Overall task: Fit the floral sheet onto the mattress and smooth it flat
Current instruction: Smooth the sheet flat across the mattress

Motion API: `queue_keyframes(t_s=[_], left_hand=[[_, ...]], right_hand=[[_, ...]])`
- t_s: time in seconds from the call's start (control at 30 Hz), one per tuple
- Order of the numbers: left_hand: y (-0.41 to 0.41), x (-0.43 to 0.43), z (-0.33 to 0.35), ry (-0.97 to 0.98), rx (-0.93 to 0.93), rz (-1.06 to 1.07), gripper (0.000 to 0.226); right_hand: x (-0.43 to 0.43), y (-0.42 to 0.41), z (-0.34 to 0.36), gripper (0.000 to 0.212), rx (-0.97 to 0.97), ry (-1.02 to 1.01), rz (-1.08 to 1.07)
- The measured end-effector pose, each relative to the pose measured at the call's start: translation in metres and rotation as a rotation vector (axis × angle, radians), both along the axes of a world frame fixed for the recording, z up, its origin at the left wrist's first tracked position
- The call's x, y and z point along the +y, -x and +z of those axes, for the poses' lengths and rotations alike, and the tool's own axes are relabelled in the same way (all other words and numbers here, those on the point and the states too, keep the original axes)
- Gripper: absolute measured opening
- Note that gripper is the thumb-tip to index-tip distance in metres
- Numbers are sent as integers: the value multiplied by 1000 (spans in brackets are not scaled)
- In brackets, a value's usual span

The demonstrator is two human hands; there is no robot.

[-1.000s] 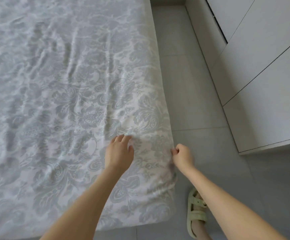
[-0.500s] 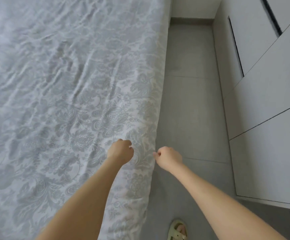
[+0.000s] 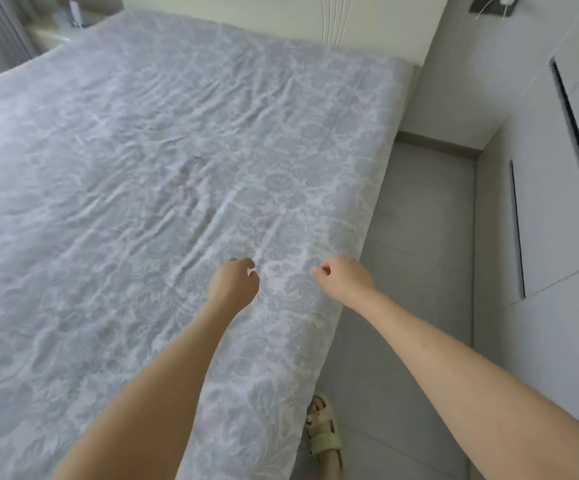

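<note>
- Floral sheet [image 3: 177, 168] covers the mattress, creased mid-bed;
- my left grip [image 3: 234, 285] hovers near its edge, loosely curled, empty;
- right grip [image 3: 345, 277] curled; clamped on cloth or not, I cannot tell; likely poised to tug creases flat.

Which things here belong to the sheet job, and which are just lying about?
Job: floral sheet, wrinkled; left hand and right hand, both curled near its right edge.
Just around: headboard, wardrobe, floor, sandal on the floor.
</note>
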State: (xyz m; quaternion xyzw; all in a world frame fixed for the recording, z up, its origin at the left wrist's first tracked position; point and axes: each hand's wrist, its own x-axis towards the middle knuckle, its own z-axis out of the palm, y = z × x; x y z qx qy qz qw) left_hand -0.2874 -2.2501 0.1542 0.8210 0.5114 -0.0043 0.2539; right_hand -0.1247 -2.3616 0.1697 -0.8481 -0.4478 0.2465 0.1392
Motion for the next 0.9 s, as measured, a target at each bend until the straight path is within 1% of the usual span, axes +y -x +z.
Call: queue_keyframes(t_s=[0.07, 0.17, 0.23, 0.3, 0.37, 0.5, 0.57, 0.63, 0.67, 0.73, 0.8, 0.83, 0.9], left_hand=[[-9, 39, -1, -32, -44, 100, 35], [-15, 93, -17, -39, -114, 296, 36], [-15, 123, -38, -45, -111, 412, 39], [-15, 155, -62, -77, -65, 491, 43], [-15, 187, -88, -114, -7, 474, 46], [-31, 258, -138, -215, 158, 328, 52], [-47, 284, -166, -188, 323, 293, 56], [-71, 285, -201, -102, 441, 297, 59], [-86, 273, -221, -69, 447, 316, 58], [-125, 230, -250, -83, 389, 348, 55], [-164, 186, -262, -37, 308, 272, 56], [-180, 167, -262, -24, 298, 216, 57], [-198, 139, -257, -40, 314, 142, 57]], right_hand=[[39, -18, -2, 40, -7, -13, 61], [95, -37, -23, 32, -6, 13, 190], [130, -45, -44, 35, -12, 22, 296], [168, -49, -68, 44, -70, 26, 418], [208, -47, -94, 52, -190, 43, 534], [302, -34, -149, 66, -484, 81, 819], [343, -36, -178, 72, -548, 102, 961], [361, -67, -211, 75, -534, 164, 1033], [360, -98, -229, 74, -507, 171, 1000], [338, -188, -257, 73, -507, 135, 821], [308, -278, -264, 76, -558, 97, 603], [293, -315, -262, 73, -560, 126, 508], [266, -369, -249, 64, -501, 274, 348]])
